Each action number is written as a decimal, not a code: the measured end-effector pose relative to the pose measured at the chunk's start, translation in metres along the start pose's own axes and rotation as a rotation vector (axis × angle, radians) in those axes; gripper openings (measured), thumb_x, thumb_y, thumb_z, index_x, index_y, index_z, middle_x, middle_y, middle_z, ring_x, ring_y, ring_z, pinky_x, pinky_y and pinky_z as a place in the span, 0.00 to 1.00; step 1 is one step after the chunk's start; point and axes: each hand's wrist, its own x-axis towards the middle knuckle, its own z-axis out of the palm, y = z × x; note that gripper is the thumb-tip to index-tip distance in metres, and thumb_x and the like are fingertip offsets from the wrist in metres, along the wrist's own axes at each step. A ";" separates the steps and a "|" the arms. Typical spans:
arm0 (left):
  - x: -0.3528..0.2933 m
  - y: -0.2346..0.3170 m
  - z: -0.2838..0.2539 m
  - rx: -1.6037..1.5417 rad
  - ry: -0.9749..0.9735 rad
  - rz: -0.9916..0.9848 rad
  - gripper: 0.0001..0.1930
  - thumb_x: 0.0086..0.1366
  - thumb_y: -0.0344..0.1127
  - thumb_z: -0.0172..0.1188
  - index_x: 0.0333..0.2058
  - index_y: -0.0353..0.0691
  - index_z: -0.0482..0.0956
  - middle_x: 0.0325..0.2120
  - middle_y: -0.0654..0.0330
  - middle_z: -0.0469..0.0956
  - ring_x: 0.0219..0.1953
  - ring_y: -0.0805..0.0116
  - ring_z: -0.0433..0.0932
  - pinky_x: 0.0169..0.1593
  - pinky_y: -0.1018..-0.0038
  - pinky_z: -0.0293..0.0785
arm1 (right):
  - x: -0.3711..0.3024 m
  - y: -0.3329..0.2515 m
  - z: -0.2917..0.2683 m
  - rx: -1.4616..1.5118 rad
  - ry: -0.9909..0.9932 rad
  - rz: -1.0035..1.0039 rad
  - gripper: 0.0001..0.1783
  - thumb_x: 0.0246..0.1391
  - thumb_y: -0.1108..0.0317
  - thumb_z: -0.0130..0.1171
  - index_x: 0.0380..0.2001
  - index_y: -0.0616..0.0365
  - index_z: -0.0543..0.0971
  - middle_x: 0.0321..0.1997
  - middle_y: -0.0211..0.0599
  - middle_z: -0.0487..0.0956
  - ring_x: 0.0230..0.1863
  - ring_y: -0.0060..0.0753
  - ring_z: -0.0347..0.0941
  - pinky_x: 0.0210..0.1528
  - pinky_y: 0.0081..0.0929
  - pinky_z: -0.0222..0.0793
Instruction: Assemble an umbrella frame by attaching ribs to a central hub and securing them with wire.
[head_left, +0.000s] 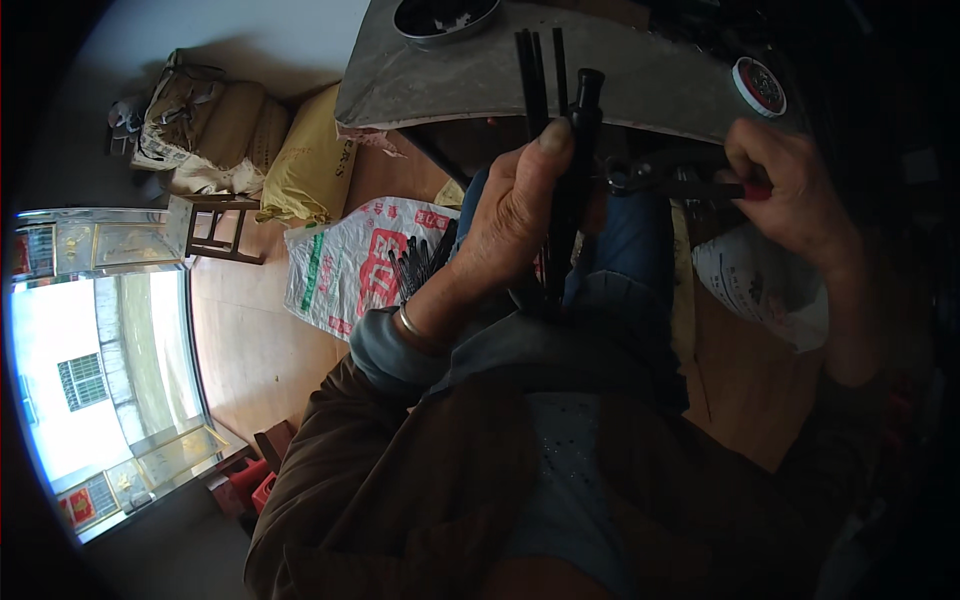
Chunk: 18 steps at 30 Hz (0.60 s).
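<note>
Gripped upright in my left hand is a bundle of slim black rods with a thicker, capped black shaft, looking like a folded umbrella frame. My left thumb presses against the shaft. Closed around the handles of a pair of pliers with a bit of red on the grip is my right hand. The jaws of the pliers meet the side of the bundle, level with my left hand; what they bite on is too dark to make out. The lower end of the bundle comes down over my lap.
Ahead stands a grey-topped table bearing a round metal dish and a small round tin of tiny parts. More black rods lie on a white printed sack at left, near stuffed sacks and a wooden stool.
</note>
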 end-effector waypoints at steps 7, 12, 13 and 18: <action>-0.012 0.004 0.010 0.010 0.053 -0.050 0.36 0.61 0.71 0.33 0.38 0.41 0.72 0.18 0.64 0.73 0.15 0.81 0.63 0.18 0.82 0.58 | 0.009 -0.006 0.001 0.017 -0.019 -0.068 0.16 0.39 0.82 0.60 0.20 0.55 0.62 0.15 0.27 0.61 0.17 0.21 0.60 0.18 0.25 0.56; -0.019 -0.002 0.000 -0.192 -0.061 -0.047 0.33 0.63 0.68 0.37 0.27 0.40 0.71 0.10 0.69 0.62 0.14 0.82 0.61 0.18 0.83 0.54 | 0.010 -0.005 0.006 0.101 -0.057 -0.119 0.17 0.38 0.83 0.60 0.19 0.54 0.62 0.15 0.26 0.61 0.17 0.21 0.60 0.18 0.23 0.56; -0.021 0.001 -0.002 -0.201 -0.100 -0.103 0.33 0.62 0.69 0.38 0.26 0.40 0.71 0.10 0.69 0.63 0.14 0.82 0.61 0.18 0.83 0.55 | 0.010 -0.005 0.008 0.147 -0.074 -0.133 0.17 0.38 0.83 0.60 0.19 0.54 0.62 0.15 0.26 0.61 0.17 0.21 0.60 0.17 0.23 0.56; -0.030 0.007 -0.004 -0.060 -0.257 -0.007 0.37 0.57 0.74 0.38 0.24 0.38 0.69 0.11 0.67 0.65 0.15 0.80 0.64 0.19 0.82 0.58 | 0.011 -0.005 0.009 0.187 -0.119 -0.203 0.17 0.39 0.81 0.60 0.19 0.54 0.61 0.15 0.27 0.61 0.17 0.20 0.59 0.16 0.21 0.53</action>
